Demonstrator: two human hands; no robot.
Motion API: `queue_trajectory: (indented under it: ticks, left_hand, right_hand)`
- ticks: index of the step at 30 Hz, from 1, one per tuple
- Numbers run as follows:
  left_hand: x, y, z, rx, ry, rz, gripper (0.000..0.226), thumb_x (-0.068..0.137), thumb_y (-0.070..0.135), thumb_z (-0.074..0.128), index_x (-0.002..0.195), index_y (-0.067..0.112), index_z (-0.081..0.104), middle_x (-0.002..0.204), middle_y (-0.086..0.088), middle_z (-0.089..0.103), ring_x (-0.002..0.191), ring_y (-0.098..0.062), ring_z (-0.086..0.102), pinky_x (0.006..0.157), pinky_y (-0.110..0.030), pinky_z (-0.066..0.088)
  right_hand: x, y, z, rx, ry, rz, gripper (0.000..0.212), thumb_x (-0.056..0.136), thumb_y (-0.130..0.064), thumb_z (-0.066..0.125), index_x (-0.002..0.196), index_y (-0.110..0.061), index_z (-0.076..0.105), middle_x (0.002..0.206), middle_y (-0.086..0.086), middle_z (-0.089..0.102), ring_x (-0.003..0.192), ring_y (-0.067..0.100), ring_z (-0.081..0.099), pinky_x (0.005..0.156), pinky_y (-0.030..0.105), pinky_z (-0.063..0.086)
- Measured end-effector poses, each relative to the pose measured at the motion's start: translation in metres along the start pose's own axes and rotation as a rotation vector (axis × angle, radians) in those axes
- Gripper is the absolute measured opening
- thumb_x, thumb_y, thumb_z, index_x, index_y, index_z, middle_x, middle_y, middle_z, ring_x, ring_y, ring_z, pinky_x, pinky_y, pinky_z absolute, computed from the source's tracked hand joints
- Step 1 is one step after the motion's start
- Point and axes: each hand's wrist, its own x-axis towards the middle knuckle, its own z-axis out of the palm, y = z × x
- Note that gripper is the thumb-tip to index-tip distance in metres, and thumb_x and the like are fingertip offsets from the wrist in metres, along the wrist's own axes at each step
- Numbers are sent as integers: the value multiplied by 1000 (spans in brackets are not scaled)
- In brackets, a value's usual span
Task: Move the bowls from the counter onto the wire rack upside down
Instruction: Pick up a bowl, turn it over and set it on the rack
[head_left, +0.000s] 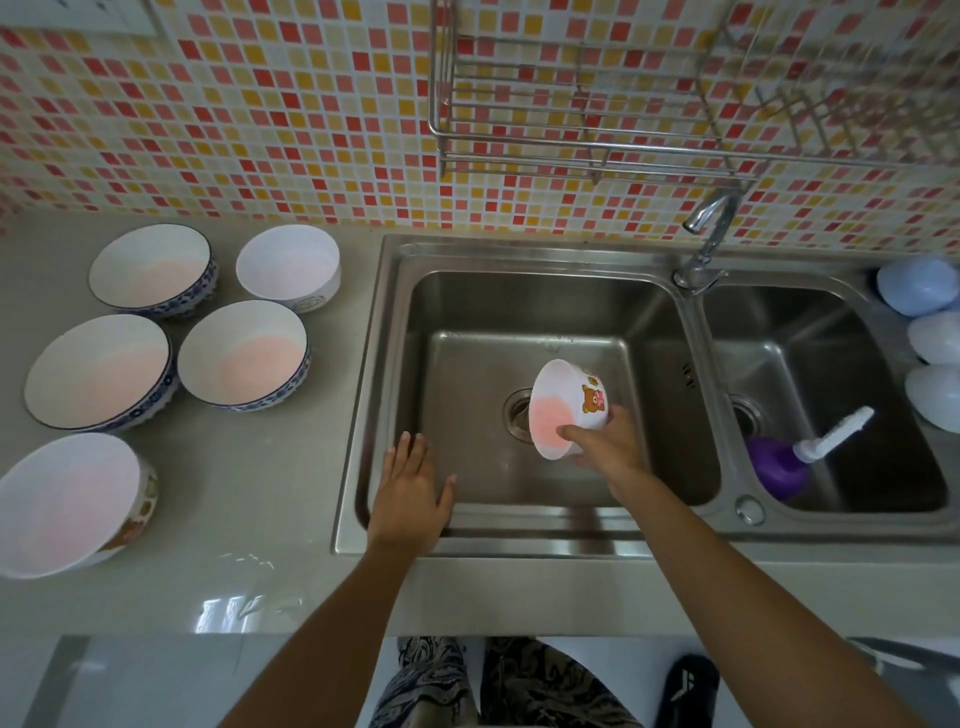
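Mosaic tiles in red, orange and cream back a grey surface with a double steel sink set into it, and the wire rack hangs on the wall above the sink's back edge, bare for now. Five bowls stand upright on the surface left of the sink: three blue-patterned ones, a plain white one near the back edge, and a large one at the front left corner. The right hand grips a small bear-printed bowl by its rim, thumb inside, tipped on its side over the drain, probably so any water runs out before it goes up inverted. The left hand is open and empty, fingers spread, palm down over the sink's front rim, likely for balance. Raising and turning the bowl fully over onto the rack looks like the step ahead.
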Motion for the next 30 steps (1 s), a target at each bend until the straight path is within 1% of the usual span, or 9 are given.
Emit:
queue_trajectory:
  ticks: [5,7,10,16,20,22,24,26,30]
  left_hand:
    - [0,-1,0,9,-1,0,66,97,51,20,148,10,18,158,-8,12,147,-20,-3,119,-36,-7]
    - [0,-1,0,24,-4,-4,66,97,51,18,148,10,18,158,-8,12,147,-20,-3,120,-37,-5]
    - [0,-1,1,17,-7,-6,67,97,52,18,148,9,17,159,-8,12,147,-20,-3,120,-37,-3]
    - [1,-2,3,18,2,-4,67,97,52,17,149,9,16,159,-8,12,147,-20,-3,120,-37,-3]
    - [1,-3,4,1,2,-8,68,97,52,18,149,10,15,159,-7,11,147,-19,-3,119,-35,-7]
    - [1,-3,4,-4,17,-6,67,97,51,19,149,9,16,159,-7,13,147,-20,-2,119,-35,-6]
    - [1,-2,4,-3,25,-3,67,97,51,19,149,9,16,158,-8,14,147,-20,-1,119,-34,-6]
    - [1,-2,3,-4,22,-2,67,97,51,19,149,9,15,159,-7,12,147,-20,-2,118,-33,-8]
    - [1,-1,2,33,19,24,68,96,51,15,149,9,9,159,-7,6,146,-20,-7,116,-33,-11]
  right_hand:
    - [-6,-4,6,-204,45,-124,86,52,-17,93,124,-12,46,119,7,54,105,25,58,79,46,60]
    - [-11,-6,9,-294,57,-201,85,55,-19,93,125,-9,45,123,9,49,108,25,54,86,36,56]
    - [-19,-8,14,-399,64,-290,86,57,-21,92,127,-7,43,126,11,44,115,25,48,85,27,45]
    - [-30,-7,25,-543,63,-480,88,58,-25,92,128,-6,41,125,10,39,102,13,46,80,20,43]
    - [-31,-1,28,-778,66,-709,93,60,-23,91,136,-8,39,124,13,41,105,22,54,83,29,55]
    - [-33,3,25,-964,62,-852,90,59,-17,91,135,-6,44,124,18,47,101,28,60,72,34,59]
    - [-36,5,19,-1129,77,-976,87,51,-17,94,127,-6,54,118,20,55,92,29,65,59,32,59]
    - [-38,5,14,-1236,69,-1074,87,44,-19,96,122,-6,59,112,19,59,88,29,67,56,30,59]
    - [-36,2,5,-1227,68,-1080,86,46,-15,95,122,-7,55,112,19,56,89,29,65,53,31,59]
